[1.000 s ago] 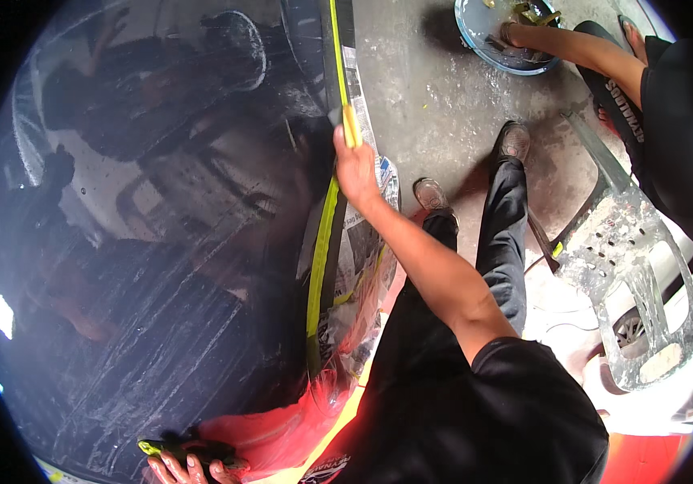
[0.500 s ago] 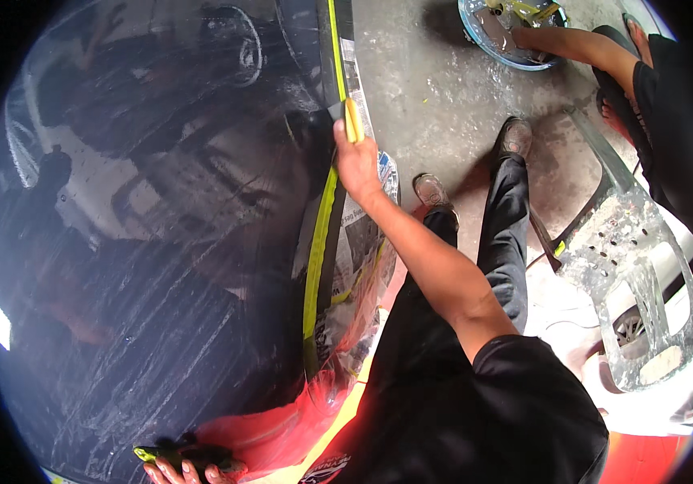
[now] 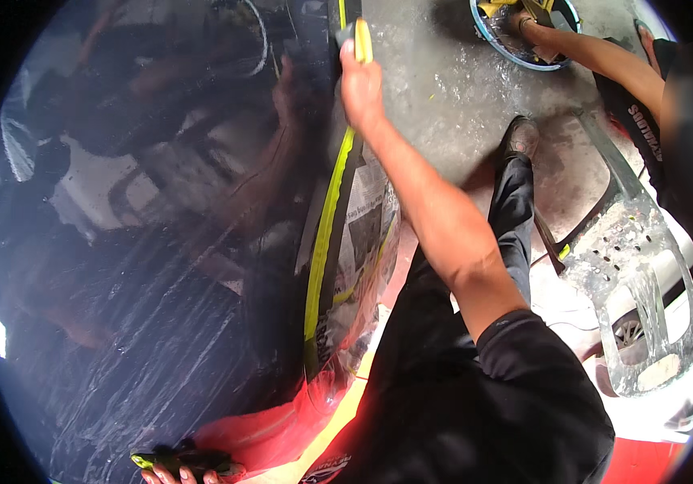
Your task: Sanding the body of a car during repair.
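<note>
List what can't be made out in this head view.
All in the head view:
Left hand: palm and wrist, cut off by the lower edge.
Dark object at its fingers: underside, turned from the camera.
Right hand: most fingers, hidden behind its back.
Blue basin: far rim, cut off by the upper edge.

Panel (image 3: pixel 169 266) left, newspaper (image 3: pixel 366 198) beside it, chair (image 3: pixel 624 230) right

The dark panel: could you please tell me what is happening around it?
The person's right hand grips a yellow-and-grey piece at the edge of the dark panel, along a yellow-green strip. The left hand touches a dark object low in the picture. Another person's arm reaches into a blue-rimmed basin.
</note>
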A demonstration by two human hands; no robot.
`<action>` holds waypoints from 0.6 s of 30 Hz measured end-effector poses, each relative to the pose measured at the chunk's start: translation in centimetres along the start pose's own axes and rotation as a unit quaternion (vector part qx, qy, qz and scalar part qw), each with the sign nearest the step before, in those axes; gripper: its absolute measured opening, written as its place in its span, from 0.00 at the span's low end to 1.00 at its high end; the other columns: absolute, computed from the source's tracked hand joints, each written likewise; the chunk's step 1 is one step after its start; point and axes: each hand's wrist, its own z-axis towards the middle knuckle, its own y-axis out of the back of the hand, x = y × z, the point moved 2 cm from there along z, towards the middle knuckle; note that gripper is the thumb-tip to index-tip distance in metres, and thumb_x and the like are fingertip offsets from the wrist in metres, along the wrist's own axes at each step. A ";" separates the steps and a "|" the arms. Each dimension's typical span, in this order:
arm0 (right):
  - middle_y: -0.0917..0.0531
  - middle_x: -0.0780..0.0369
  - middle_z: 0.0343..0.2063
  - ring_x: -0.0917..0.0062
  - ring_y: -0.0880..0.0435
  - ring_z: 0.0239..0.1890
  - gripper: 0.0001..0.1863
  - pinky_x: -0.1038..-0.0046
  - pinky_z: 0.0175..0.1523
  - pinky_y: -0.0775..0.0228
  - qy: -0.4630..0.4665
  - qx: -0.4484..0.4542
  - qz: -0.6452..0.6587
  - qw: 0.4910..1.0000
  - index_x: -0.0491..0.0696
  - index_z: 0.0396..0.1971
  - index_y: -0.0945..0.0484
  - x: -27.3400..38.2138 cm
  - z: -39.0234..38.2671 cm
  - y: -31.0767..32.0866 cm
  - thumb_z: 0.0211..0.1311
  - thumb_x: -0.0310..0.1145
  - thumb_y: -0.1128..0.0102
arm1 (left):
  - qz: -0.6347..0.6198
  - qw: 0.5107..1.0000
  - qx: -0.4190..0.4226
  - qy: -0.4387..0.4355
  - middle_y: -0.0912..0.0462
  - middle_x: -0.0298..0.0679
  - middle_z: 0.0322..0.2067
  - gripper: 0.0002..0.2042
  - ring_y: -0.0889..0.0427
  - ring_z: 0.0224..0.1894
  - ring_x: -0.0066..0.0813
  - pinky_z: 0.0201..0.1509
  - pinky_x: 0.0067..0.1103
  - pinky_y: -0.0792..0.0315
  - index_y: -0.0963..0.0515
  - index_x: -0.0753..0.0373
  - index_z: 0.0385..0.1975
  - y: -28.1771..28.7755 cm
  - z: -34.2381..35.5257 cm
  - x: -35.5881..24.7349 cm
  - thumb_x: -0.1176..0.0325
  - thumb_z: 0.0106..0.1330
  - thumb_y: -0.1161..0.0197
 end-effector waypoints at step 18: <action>0.19 0.36 0.26 0.36 0.15 0.38 0.32 0.48 0.41 0.26 0.022 0.005 -0.056 0.998 0.34 0.33 0.17 1.7 -0.8 1.7 0.76 0.55 0.41 | -0.032 0.991 0.043 0.126 0.20 0.56 0.65 0.17 0.24 0.66 0.65 0.67 0.58 0.31 0.15 0.65 0.54 0.8 5.2 -2.3 0.58 0.78 0.40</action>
